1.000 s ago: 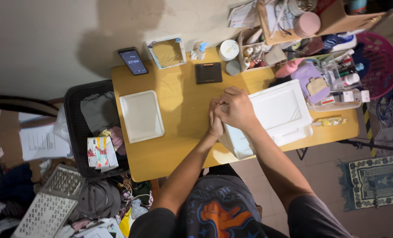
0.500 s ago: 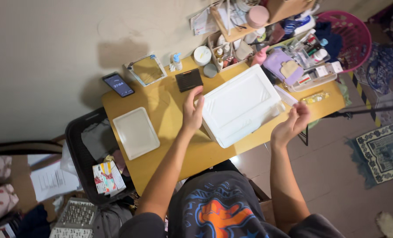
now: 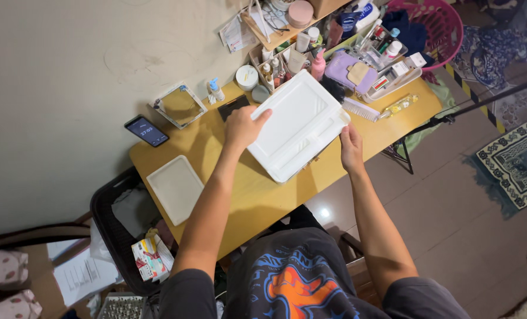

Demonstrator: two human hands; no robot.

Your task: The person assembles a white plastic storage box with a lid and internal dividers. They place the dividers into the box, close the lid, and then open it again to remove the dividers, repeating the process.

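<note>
Head view: left hand [image 3: 242,127] and right hand [image 3: 351,147] now clamped on opposite edges of white box [image 3: 296,121], fingers curled over rims. Half a second ago only left touching. Box over yellow table [image 3: 263,198], apparently lifted, near small white tray [image 3: 176,188].

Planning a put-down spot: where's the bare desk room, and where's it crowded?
Bare wood lies between the small white tray and the big white box held by the left hand and right hand, and along the near edge. Crowded: the back edge by the phone, mirror and bottles.
</note>
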